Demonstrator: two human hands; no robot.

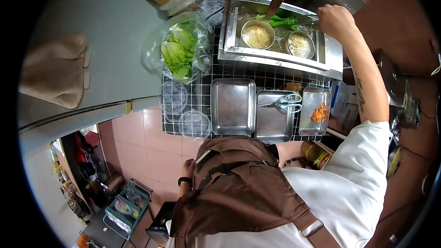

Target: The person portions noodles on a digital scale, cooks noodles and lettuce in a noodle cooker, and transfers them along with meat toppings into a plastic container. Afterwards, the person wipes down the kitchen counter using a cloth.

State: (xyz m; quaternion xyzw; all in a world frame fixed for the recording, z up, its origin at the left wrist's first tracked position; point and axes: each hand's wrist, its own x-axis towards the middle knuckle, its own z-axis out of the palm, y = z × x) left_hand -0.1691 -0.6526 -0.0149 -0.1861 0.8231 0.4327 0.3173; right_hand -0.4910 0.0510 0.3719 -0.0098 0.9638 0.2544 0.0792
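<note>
My right hand point(336, 18) is closed at the far right corner of a metal cooker basin point(233, 23), in line with the right noodle strainer point(313, 46); its fingers cover the handle. That strainer holds pale noodles. A second noodle strainer point(243, 36), also with noodles, stands to its left, its brown handle point(277, 2) pointing up and away. Green leaves point(282, 21) float in the liquid behind them. My left hand point(188, 167) hangs low beside my brown apron point(229, 193), a dark band on the wrist; its fingers are mostly hidden.
On the tiled counter are metal trays point(233, 105); one bears blue-handled scissors point(290, 103), another orange food pieces point(319, 112). Left stand a bag of lettuce point(179, 50) and clear plastic lids point(195, 124). A brown cloth point(57, 71) lies on the grey surface at far left.
</note>
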